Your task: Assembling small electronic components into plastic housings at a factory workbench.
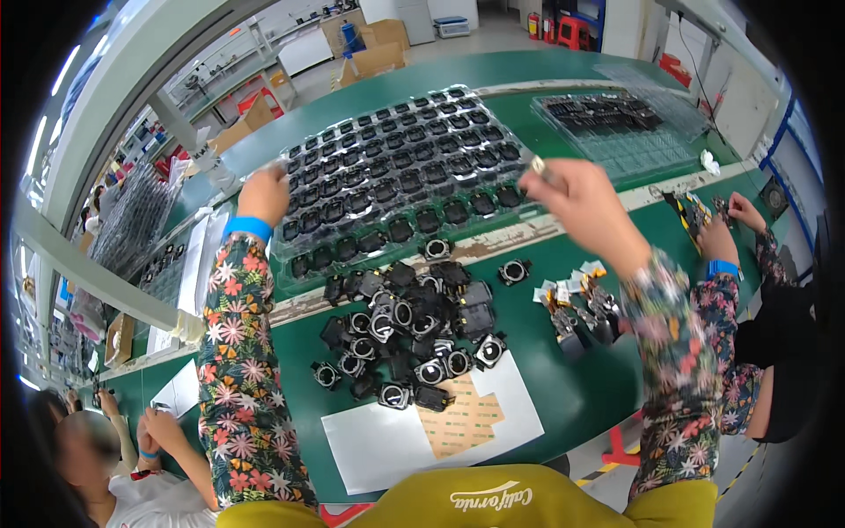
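A clear plastic tray filled with rows of small black watch-like housings lies across the far side of the green bench. My left hand, with a blue wristband, is closed on its left edge. At the right edge my right hand pinches the tray's corner; a small shiny bit shows at the fingertips, too small to make out. Below the tray is a loose pile of black housings, some with silver rings. A single housing lies apart on the right.
White paper and a tan adhesive sheet lie near me. Small parts with flex cables sit to the right. Another tray holds dark parts at the far right. Co-workers' hands work at the right and left.
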Available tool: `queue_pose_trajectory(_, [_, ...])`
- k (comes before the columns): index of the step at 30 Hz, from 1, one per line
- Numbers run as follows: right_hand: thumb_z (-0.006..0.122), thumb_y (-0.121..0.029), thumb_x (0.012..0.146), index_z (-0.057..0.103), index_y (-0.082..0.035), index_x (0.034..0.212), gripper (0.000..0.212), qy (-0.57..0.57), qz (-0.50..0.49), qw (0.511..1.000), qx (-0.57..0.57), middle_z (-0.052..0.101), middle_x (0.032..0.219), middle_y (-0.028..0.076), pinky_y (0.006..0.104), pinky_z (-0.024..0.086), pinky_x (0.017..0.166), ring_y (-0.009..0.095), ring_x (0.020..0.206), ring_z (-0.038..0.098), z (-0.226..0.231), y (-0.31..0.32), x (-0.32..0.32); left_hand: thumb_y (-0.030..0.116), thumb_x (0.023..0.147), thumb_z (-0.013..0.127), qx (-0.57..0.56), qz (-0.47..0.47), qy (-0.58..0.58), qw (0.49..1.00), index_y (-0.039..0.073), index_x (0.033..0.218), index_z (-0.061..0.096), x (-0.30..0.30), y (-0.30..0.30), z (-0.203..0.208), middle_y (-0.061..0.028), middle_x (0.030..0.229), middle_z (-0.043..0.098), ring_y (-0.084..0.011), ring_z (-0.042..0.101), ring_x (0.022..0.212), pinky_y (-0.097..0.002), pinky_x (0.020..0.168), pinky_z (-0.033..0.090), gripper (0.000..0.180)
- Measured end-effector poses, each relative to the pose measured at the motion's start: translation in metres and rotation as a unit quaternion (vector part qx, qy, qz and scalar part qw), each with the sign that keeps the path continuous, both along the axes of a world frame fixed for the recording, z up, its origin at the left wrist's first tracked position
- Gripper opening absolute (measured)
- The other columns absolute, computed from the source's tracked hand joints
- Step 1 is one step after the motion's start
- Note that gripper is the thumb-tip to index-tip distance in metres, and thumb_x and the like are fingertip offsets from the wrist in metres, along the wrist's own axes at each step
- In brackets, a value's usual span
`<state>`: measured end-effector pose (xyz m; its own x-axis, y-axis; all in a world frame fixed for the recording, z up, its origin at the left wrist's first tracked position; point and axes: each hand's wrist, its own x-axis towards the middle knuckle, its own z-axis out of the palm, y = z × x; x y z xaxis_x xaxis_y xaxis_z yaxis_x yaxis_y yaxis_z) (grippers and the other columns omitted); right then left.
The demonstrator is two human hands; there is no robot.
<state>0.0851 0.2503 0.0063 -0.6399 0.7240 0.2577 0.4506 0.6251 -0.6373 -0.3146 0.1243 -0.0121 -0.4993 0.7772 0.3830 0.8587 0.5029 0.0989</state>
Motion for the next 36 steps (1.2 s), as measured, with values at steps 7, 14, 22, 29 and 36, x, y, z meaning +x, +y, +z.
queue_pose_trajectory(7, [0.056, -0.021, 0.080, 0.065, -0.001, 0.087, 0.023, -0.110, -0.178, 0.961, 0.182, 0.062, 0.094, 0.022, 0.0468, 0.046, 0.077, 0.039, 0.087, 0.059, -0.106, 0.160, -0.052, 0.027, 0.081, 0.051, 0.020, 0.187, -0.115, 0.975, 0.000, 0.106, 0.060, -0.067, -0.027, -0.098, -0.0249, 0.101, 0.061, -0.0393, 0.057, 0.099, -0.0453, 0.088, 0.044, 0.037])
queue_pose_trajectory(14, [0.058, -0.024, 0.069, 0.067, 0.003, 0.081, 0.031, -0.106, -0.216, 0.969, 0.053, 0.063, 0.087, 0.025, 0.0436, 0.048, 0.079, 0.040, 0.084, 0.060, -0.118, 0.185, -0.067, 0.024, 0.075, 0.057, 0.069, 0.119, -0.219, 0.966, 0.000, 0.113, 0.057, -0.087, -0.022, -0.117, -0.0246, 0.107, 0.060, -0.0378, 0.057, 0.102, -0.0404, 0.090, 0.043, 0.045])
queue_pose_trajectory(22, [0.058, -0.025, 0.070, 0.066, 0.001, 0.080, 0.029, -0.072, -0.220, 0.970, 0.070, 0.063, 0.083, 0.024, 0.0431, 0.048, 0.076, 0.040, 0.082, 0.060, -0.111, 0.195, -0.069, 0.004, 0.069, 0.055, 0.185, 0.066, -0.284, 0.938, 0.006, 0.118, 0.056, -0.094, -0.016, -0.123, -0.0167, 0.084, 0.064, -0.0253, 0.062, 0.077, -0.0344, 0.072, 0.048, 0.049])
queue_pose_trajectory(29, [0.058, -0.025, 0.074, 0.064, 0.003, 0.079, 0.029, -0.010, -0.194, 0.980, 0.039, 0.062, 0.073, 0.022, 0.0410, 0.046, 0.069, 0.037, 0.074, 0.061, -0.082, 0.180, -0.070, 0.001, 0.079, 0.050, 0.244, 0.044, -0.282, 0.927, 0.007, 0.127, 0.049, -0.096, -0.027, -0.116, -0.0150, 0.099, 0.064, -0.0195, 0.061, 0.089, -0.0273, 0.077, 0.046, 0.048])
queue_pose_trajectory(36, [0.058, -0.024, 0.075, 0.065, 0.003, 0.080, 0.028, 0.023, -0.191, 0.981, 0.013, 0.062, 0.072, 0.021, 0.0401, 0.046, 0.067, 0.035, 0.071, 0.061, -0.073, 0.158, -0.050, -0.002, 0.080, 0.046, 0.270, -0.007, -0.276, 0.923, 0.006, 0.130, 0.047, -0.080, -0.047, -0.097, -0.0150, 0.110, 0.060, -0.0178, 0.057, 0.099, -0.0251, 0.084, 0.043, 0.051])
